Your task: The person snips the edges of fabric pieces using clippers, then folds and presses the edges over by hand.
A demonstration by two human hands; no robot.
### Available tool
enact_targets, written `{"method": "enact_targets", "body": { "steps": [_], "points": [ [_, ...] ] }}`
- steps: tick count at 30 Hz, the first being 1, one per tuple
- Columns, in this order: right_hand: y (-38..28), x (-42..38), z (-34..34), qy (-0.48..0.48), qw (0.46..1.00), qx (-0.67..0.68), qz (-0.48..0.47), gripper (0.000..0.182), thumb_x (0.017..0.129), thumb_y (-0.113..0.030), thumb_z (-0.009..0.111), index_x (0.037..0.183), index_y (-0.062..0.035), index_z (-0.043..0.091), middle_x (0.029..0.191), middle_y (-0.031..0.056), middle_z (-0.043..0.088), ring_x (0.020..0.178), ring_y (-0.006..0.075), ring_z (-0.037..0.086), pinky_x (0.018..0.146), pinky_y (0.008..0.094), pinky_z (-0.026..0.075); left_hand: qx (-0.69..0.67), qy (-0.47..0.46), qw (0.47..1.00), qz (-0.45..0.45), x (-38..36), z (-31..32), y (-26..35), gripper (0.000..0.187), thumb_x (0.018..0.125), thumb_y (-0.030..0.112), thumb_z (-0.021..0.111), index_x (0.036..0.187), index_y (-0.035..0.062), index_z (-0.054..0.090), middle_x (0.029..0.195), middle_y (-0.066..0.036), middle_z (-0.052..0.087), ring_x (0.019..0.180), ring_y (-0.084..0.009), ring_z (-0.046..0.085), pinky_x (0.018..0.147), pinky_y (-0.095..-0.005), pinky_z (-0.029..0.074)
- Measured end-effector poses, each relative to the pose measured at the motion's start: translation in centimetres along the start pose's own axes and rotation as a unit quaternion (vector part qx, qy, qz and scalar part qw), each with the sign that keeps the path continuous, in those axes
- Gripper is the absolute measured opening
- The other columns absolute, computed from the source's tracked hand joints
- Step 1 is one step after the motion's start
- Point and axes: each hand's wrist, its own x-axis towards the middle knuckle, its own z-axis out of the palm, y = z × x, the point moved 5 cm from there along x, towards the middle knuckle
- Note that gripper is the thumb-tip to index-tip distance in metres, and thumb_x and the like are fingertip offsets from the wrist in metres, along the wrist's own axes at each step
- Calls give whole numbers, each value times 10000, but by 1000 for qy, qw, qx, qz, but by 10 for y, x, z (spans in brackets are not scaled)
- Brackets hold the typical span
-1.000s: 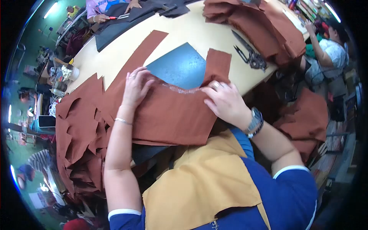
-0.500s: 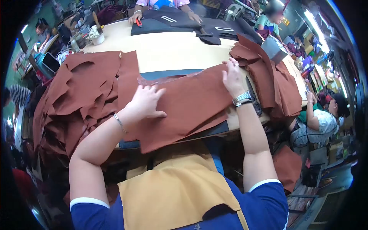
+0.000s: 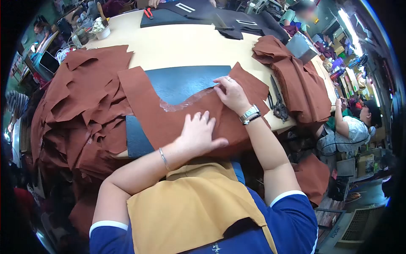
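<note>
Head view. Landmark: dark cutting mat (image 3: 179, 82) on the tan table (image 3: 190, 44).

Brown cut piece (image 3: 169, 116), U-shaped with a scooped neckline, lies flat across the mat, its near edge hanging over the table edge toward the person. A pale, shiny strip (image 3: 186, 101) runs along the neckline curve.

Left hand (image 3: 198, 133): flat, fingers spread apart, palm pressing the fabric at the mat's near edge; grips nothing. Right hand (image 3: 230, 93): fingers together and extended, fingertips pressing on the neckline strip at the mat's right side; not clamped around anything.

Judgement: step in hand looks like smoothing or pressing the strip down along the neckline. The next move would call for keeping the piece anchored with the left palm and following the curve without wrinkling the cloth.

Surface and room: left of the mat, a ragged stack of brown pieces (image 3: 80, 101). Right of it, shears (image 3: 277, 103) and a folded brown pile (image 3: 296, 80). Beyond the mat, black fabric panels (image 3: 203, 19) and a white cup (image 3: 102, 31) of tools. Right of the table, a seated co-worker (image 3: 353, 127). Crowded workshop, bright strip lighting.
</note>
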Motion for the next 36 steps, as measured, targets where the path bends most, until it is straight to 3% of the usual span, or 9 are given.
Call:
{"method": "enact_targets", "body": {
  "steps": [1, 5, 8, 18, 24, 27, 31, 32, 36],
  "points": [
    [-2, -2, 0, 11, 1000, -8, -12, 216, 869, -93, 641, 1082, -56, 646, 980, 137, 675, 935, 306, 649, 825, 413, 525, -15, 20, 1000, 0, 11, -10, -8, 715, 855, 597, 598, 1309, 46, 564, 1293, -200, 574, 1197, -344, 539, 966, -493, 398],
    [-3, -10, 4, 28, 999, -9, -23, 244, 883, -87, 629, 1124, -52, 642, 1023, 147, 680, 981, 310, 643, 878, 406, 515, -56, 305, 951, -2, 44, -23, -66, 479, 885, 337, 647, 1277, 71, 581, 1159, -159, 628, 1074, -340, 589, 907, -477, 446],
    [-2, -20, 9, 26, 999, -27, -28, 274, 894, -87, 616, 1165, -51, 636, 1082, 151, 678, 1015, 322, 634, 904, 412, 507, -103, 263, 958, 49, 67, -5, -98, 356, 891, 177, 659, 1223, 54, 625, 1017, -144, 643, 978, -332, 616, 840, -421, 501],
    [3, -23, 19, -27, 987, -123, -99, 348, 907, -91, 596, 1251, -46, 614, 1195, 190, 636, 1105, 344, 588, 949, 403, 494, -108, 274, 954, 61, 38, -5, -103, 152, 908, 140, 650, 1012, 76, 740, 920, -122, 650, 790, -307, 664, 720, -394, 547],
    [-36, -27, 15, -187, 957, -219, -32, 656, 873, -571, 625, 1419, -231, 493, 1432, 252, 439, 1316, 476, 420, 1039, 626, 383, -89, 282, 954, 53, 27, -4, -106, 153, 907, 122, 641, 1016, 77, 738, 926, -117, 643, 782, -307, 664, 715, -401, 550],
    [-36, -32, 20, -230, 946, -227, 24, 843, 785, -802, 524, 1465, -315, 423, 1523, 243, 330, 1396, 530, 275, 1017, 771, 260, -96, 290, 950, 67, 27, -2, -107, 159, 902, 119, 637, 1022, 77, 734, 918, -119, 637, 790, -310, 661, 712, -406, 549],
    [-15, -23, 9, -174, 933, -302, 94, 848, 812, -792, 493, 1455, -241, 442, 1536, 222, 338, 1450, 440, 238, 1037, 773, 214, -106, 287, 950, 66, 26, -2, -106, 164, 901, 116, 625, 1020, 76, 731, 917, -120, 634, 803, -308, 659, 717, -405, 549],
    [-20, -23, 7, -114, 928, -349, 56, 762, 849, -682, 568, 1390, -148, 508, 1448, 226, 453, 1381, 398, 384, 1075, 669, 293, -101, 290, 949, 69, 27, -1, -106, 165, 902, 121, 624, 1020, 78, 730, 921, -119, 635, 805, -307, 659, 721, -402, 549],
    [-63, -22, 35, -72, 985, -86, -132, 542, 848, -423, 705, 1208, -28, 611, 1176, 191, 627, 1073, 351, 613, 985, 417, 462, -102, 263, 958, 46, 26, -4, -110, 167, 896, 155, 636, 1008, 82, 736, 930, -123, 649, 810, -303, 660, 744, -399, 550]
  ]
}}
